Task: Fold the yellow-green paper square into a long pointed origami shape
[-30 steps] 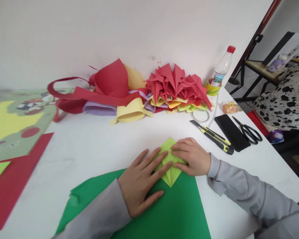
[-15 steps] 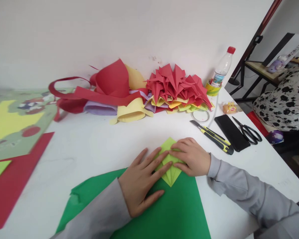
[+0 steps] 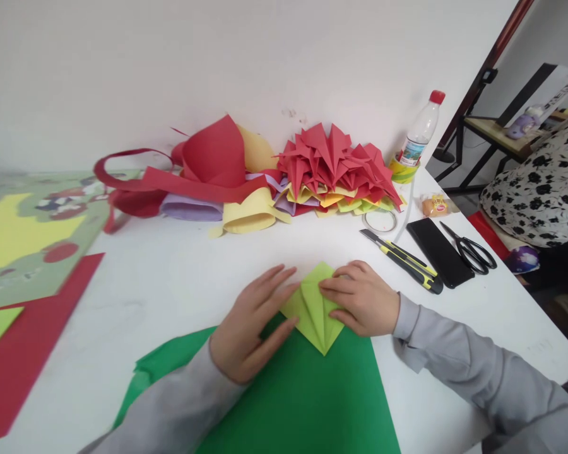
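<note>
A yellow-green folded origami paper (image 3: 318, 318), diamond-shaped with creases running toward its near point, lies at the top edge of a large dark green sheet (image 3: 307, 397). My right hand (image 3: 362, 297) presses on the paper's right half, its fingers curled and closed over that edge. At the left corner is my left hand (image 3: 253, 321), fingers stretched out and apart, with thumb and index finger close to the paper's edge. Whether those fingertips touch it, I cannot tell. A raised fold stands along the paper's middle.
Red folded paper pieces (image 3: 334, 151) are piled by the wall beside red paper rolls (image 3: 213, 151). To the right lie a utility knife (image 3: 407, 263), a black case (image 3: 440, 252), scissors (image 3: 473, 249) and a bottle (image 3: 421, 132) standing in a tape roll. A person in a flowered garment (image 3: 539, 189) is beyond.
My left hand has drawn back left off the paper, uncovering its creased left half. The right hand stays almost in place on the paper.
</note>
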Motion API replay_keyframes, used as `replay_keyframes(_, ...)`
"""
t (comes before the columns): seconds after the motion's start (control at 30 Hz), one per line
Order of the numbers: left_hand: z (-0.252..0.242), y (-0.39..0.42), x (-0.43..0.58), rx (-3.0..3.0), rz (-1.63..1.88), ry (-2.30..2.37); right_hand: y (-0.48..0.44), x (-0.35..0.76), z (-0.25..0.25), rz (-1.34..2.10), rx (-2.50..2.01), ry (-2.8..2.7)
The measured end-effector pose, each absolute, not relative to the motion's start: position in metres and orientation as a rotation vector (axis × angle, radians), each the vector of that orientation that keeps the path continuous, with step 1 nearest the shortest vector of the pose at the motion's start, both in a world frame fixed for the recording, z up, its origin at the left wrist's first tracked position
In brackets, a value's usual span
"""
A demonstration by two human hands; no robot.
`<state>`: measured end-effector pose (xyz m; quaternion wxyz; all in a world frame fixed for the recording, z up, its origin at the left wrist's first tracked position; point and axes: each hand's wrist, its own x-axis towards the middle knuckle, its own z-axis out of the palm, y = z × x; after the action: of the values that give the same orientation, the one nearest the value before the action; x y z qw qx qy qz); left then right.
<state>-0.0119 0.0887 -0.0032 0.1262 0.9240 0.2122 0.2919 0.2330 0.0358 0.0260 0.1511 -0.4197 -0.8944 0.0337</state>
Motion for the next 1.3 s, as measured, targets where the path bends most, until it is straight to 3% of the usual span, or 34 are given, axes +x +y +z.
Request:
replay_keyframes(0.1,-0.013,0.104,-0.011,2.627,0.933,0.744,0.036,0.233,0.026,0.078,-1.203,-2.580)
replay_keyframes(0.4,-0.014,0.123,0.028,2.565,0.595,1.277,0.035,0.233,0.027,0.077,-1.229,-2.587)
replay_keyframes(1.0,-0.009,0.116,0.026,2.897,0.538,1.205,0.036,0.231,0.030,0.004,-1.233,-2.645)
replay_keyframes(1.3,-0.013,0.124,0.018,2.743,0.610,1.212,0.036,0.231,0.030,0.018,-1.243,-2.647)
